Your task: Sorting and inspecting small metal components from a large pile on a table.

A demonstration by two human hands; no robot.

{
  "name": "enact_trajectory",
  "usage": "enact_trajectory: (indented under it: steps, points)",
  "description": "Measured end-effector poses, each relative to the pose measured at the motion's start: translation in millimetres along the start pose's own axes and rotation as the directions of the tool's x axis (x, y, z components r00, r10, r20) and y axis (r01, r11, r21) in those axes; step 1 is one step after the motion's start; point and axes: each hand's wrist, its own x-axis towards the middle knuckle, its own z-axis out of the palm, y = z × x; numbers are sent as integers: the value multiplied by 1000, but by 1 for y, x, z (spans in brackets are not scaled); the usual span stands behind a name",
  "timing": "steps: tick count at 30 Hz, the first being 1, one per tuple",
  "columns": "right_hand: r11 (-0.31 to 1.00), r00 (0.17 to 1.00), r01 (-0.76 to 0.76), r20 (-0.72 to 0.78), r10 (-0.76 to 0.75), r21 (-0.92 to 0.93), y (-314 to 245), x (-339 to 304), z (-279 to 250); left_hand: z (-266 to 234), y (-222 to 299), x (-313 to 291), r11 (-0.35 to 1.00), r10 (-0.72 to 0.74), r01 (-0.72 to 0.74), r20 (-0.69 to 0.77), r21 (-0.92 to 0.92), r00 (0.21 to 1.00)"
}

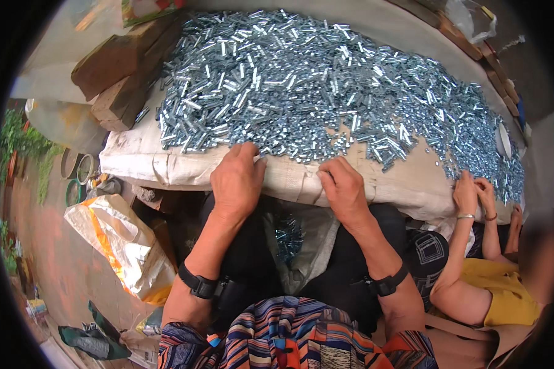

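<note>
A broad heap of small shiny metal sleeves covers the cloth-topped work surface. At its near edge my left hand has its fingers curled and thumb drawn in beside the closest pieces. What its fingertips hold, if anything, is too small to make out. My right hand rests by the same edge to the right, thumb and forefinger pinched together, with anything between them hidden. Below, between my knees, an open pale sack has more metal pieces inside.
Bricks stand at the left end of the surface, and wooden strips line the far right. To my right, a co-worker's hands are at the heap, near a white dish. A white-and-orange bag lies at left.
</note>
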Motion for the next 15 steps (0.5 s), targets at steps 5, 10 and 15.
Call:
enact_trajectory:
  steps: [5,10,15]
  points:
    - [967,970,-241,69,235,88,-4,-3,-15,12,-6,1,994,-25,18,64,110,998]
    - [936,935,-332,172,311,114,3,2,-43,13,-5,5,992,2,-9,56,125,998]
    - [959,972,-217,-128,195,-184,51,50,-56,12,-4,4,992,31,-36,41,117,999]
